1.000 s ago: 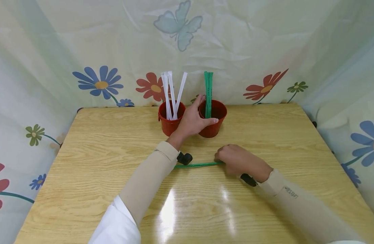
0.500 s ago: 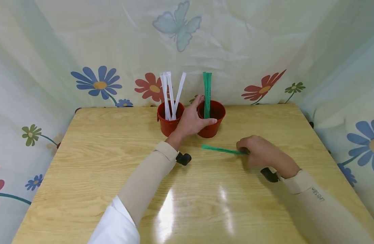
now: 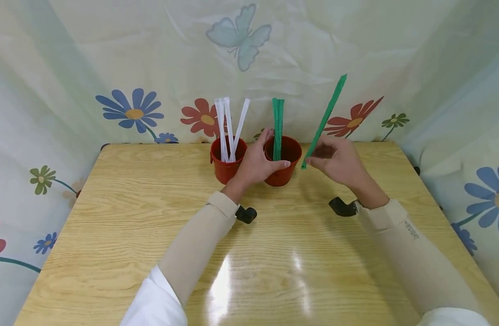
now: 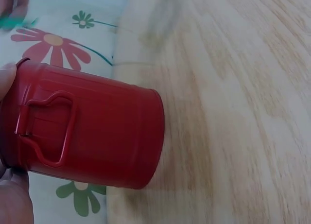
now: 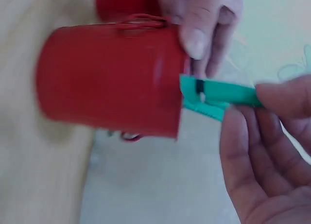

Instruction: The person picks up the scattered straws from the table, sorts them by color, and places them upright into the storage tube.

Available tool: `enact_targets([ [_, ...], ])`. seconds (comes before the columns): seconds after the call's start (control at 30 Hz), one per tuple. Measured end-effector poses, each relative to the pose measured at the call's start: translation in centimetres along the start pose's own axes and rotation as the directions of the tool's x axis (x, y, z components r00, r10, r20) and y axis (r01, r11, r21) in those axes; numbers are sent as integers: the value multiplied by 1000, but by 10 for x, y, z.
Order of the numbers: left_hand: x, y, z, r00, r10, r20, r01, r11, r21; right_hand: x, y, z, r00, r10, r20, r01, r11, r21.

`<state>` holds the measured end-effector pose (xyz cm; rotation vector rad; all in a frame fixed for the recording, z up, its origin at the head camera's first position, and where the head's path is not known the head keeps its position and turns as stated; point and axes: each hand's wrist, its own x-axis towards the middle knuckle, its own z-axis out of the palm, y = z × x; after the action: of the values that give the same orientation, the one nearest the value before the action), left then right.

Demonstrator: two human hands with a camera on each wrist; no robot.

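My left hand (image 3: 255, 164) holds the right-hand red bucket (image 3: 282, 175) at its rim, thumb on the near side and fingers behind. Several green wrapped straws (image 3: 278, 127) stand in that bucket, leaning to its left. Just right of the bucket, my right hand (image 3: 339, 159) pinches another green wrapped straw (image 3: 327, 113) near its lower end. This straw is tilted, with its top toward the upper right. In the right wrist view, its lower end (image 5: 228, 92) is beside the bucket's rim; I cannot tell whether they touch.
A second red bucket (image 3: 225, 173) with several white wrapped straws (image 3: 229, 131) stands to the left, partly behind my left hand. Both buckets are near the back edge of the wooden table (image 3: 151, 203). A flowered curtain (image 3: 314, 54) hangs behind and at the sides.
My right hand has lifted the green straw off the table, carried it right, then up and back beside the bucket, turning it from flat to steeply upright. My left hand stays on the bucket.
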<state>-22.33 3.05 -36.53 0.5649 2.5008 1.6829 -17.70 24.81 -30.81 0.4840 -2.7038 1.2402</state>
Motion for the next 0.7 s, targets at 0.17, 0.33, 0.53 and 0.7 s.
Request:
enact_targets([
  [0.17, 0, 3, 0, 1000, -21, 1, 21, 1000, 13, 32, -3, 7, 997, 58, -50, -56, 998, 43],
  [0.33, 2, 5, -1, 1000, 1, -3, -1, 1000, 4, 46, 0, 15, 997, 80, -22, -79, 995, 57],
  [0.53, 3, 6, -1, 1000, -2, 12, 2, 1000, 17, 46, -2, 18, 992, 124, 14, -124, 990, 63],
  [0.7, 3, 6, -1, 1000, 23, -8, -23, 999, 45, 44, 2, 21, 987, 158, 40, -161, 984, 72],
])
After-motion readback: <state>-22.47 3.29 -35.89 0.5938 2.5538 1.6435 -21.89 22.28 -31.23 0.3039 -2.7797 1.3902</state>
